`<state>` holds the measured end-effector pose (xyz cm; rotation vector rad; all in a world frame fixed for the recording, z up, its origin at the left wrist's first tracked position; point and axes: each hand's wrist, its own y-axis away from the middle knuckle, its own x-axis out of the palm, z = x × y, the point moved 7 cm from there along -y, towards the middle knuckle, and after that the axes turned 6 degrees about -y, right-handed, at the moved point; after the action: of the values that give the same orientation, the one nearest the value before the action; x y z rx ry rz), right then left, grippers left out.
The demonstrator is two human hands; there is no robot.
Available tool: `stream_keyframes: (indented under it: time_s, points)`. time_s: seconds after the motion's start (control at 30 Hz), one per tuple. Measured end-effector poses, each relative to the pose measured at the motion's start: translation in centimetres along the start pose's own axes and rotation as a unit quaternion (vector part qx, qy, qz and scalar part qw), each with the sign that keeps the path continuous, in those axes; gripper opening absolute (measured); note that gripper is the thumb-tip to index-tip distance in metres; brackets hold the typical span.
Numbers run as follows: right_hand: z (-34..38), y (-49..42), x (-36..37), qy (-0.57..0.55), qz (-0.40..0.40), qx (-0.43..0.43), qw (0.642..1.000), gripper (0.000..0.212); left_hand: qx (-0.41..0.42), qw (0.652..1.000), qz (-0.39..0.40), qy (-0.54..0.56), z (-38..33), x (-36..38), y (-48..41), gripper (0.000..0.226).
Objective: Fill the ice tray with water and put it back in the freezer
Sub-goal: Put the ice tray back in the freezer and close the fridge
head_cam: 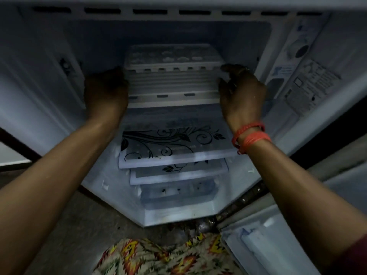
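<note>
Everything is dim, with a cold bluish cast. The brightest patches lie on the lower shelves [174, 155], so the light probably comes from in front and below, while the back of the freezer compartment [99, 42] sinks into shadow. The left hand [106, 90] and right hand [240, 92] read as dark shapes with most finger detail lost. Wide-angle distortion bows the walls and the door [278, 120] outward at the edges. The label [309, 86] is soft and unreadable, and the patterned cloth [158, 259] at the bottom is smeared by blur.
</note>
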<state>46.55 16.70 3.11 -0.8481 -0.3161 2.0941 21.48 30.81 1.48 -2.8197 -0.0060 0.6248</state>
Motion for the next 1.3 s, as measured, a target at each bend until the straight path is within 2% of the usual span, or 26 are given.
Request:
stream_keyframes:
  time_s: [0.07,0.17,0.43,0.67,0.87,1.07,1.2,1.3]
  points:
    - [0.4,1.8,-1.2,-0.018,-0.005,-0.003,1.0,0.029,0.002,1.0,0.008,0.023,0.4,-0.3,1.3,0.022]
    - [0.5,5.7,-3.6,0.001,-0.021,0.001,1.0,0.027,0.019,0.999,0.035,0.012,0.3,-0.6,5.1,0.043]
    - [-1.7,17.1,-13.0,0.005,-0.05,0.056,0.997,0.019,0.069,0.988,0.135,-0.001,-3.8,1.4,17.3,0.04]
    - [-4.6,27.2,-23.2,0.051,-0.059,0.108,0.991,0.011,0.166,0.956,0.24,-0.04,-8.3,3.9,29.6,0.042]
    - [-6.7,34.7,-32.5,0.093,-0.101,0.147,0.98,0.009,0.23,0.928,0.292,-0.024,-13.6,5.9,38.1,0.039]
    - [-8.9,40.6,-43.2,0.121,-0.19,0.201,0.953,0.01,0.376,0.875,0.305,0.0,-23.5,7.6,46.2,0.037]
    - [-9.7,43.7,-49.9,0.126,-0.25,0.27,0.921,0.013,0.475,0.837,0.271,0.02,-31.9,8.3,51.6,0.036]
    - [-10.1,44.8,-53.6,0.122,-0.299,0.303,0.897,0.008,0.544,0.805,0.231,0.046,-38.1,8.7,54.9,0.037]
